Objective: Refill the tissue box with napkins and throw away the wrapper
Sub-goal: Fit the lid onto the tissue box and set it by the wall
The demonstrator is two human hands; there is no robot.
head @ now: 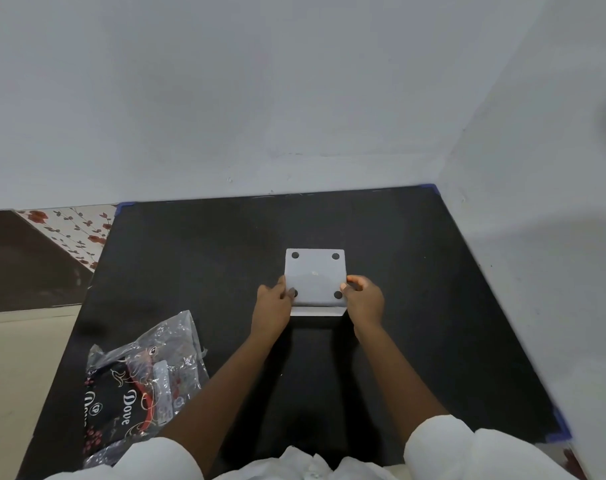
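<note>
A white square tissue box [315, 277] stands upside down on the black table [204, 258], its base with dark round pads at the corners facing up. My left hand [272, 304] grips its near left side and my right hand [364, 299] grips its near right side. A crumpled clear plastic wrapper [145, 382] printed black and red with the word "Dove" lies at the table's near left, apart from both hands. No napkins show; the inside of the box is hidden.
Grey walls close the table at the back and on the right [537, 237]. Blue tape [429, 187] marks the table's corners. To the left lie a floral cloth [69, 230] and a beige floor [21, 358].
</note>
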